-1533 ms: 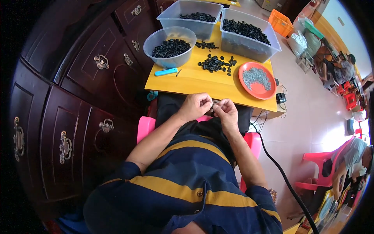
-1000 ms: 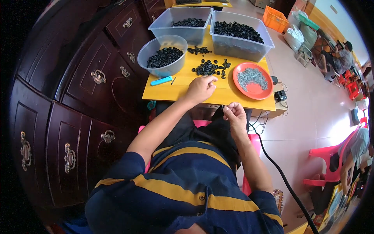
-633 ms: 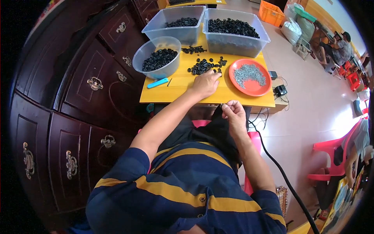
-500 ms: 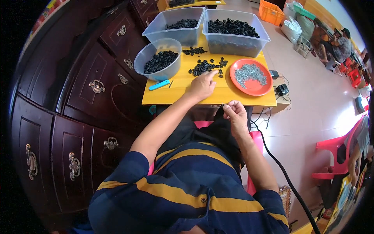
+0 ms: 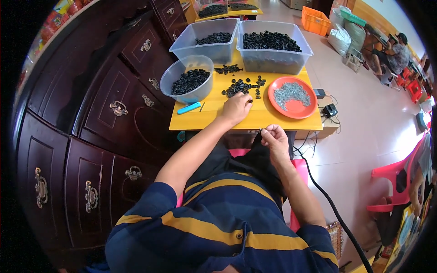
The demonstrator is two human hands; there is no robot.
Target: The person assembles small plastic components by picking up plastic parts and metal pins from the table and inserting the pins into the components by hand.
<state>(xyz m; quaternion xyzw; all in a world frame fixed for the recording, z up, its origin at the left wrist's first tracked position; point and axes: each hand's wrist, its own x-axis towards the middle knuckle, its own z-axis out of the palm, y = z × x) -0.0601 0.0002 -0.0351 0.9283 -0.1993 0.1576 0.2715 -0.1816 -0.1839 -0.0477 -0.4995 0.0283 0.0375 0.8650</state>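
My left hand [image 5: 235, 110] is closed over the near part of the table, in front of a loose pile of small black oval parts [image 5: 237, 87]. A small black part [image 5: 250, 101] shows at its fingertips. Just off the table's near edge, above my lap, my right hand [image 5: 275, 139] pinches thumb against finger; a tiny dark thing peeks out there, too small to name. Right of the pile lies an orange-red plate [image 5: 304, 112] with many small silvery metal pieces [image 5: 290, 92]. A few black parts [image 5: 258, 93] stand in a short row between pile and plate.
The yellow table [image 5: 268, 122] also bears a round clear tub [image 5: 200, 89] and two clear bins [image 5: 273, 55] of black parts, plus a light-blue-handled tool [image 5: 189, 108]. Dark wooden drawers [image 5: 98, 102] line the left. A black cable [image 5: 325, 193] runs past my right arm.
My left hand has drawn back from the short row toward me, its fingers curling closed with a small black part. My right hand keeps its pinch. The whole view has shifted slightly.
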